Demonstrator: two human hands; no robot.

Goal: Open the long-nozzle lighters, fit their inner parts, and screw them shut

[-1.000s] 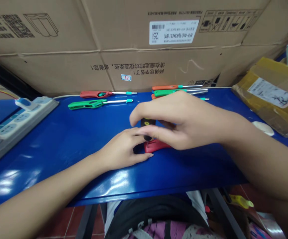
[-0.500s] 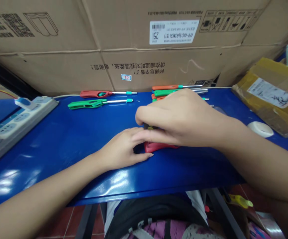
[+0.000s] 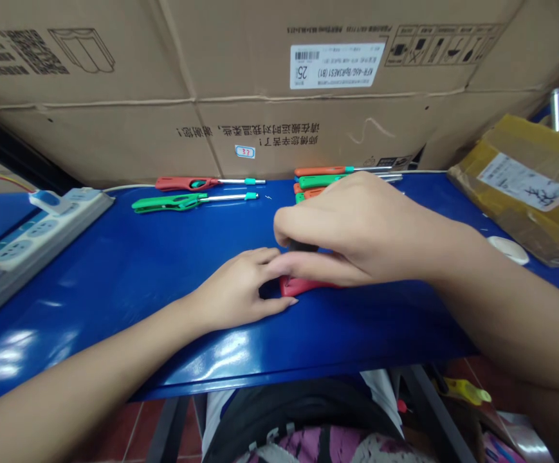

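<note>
Over the middle of the blue counter (image 3: 115, 270), the right hand (image 3: 351, 231) has closed further, its grip clamped on a black piece (image 3: 302, 246) atop a red lighter (image 3: 311, 287); the left hand (image 3: 233, 292) steadies the lighter's near end.

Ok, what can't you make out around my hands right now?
Head view only:
The dark piece between the hands: mostly hidden by the right hand, so its shape is unclear.
The red utility lighter: largely covered by both hands, with the left hand over one end.
The green utility lighter and others behind the right hand: partly hidden, so their number is unclear.
</note>
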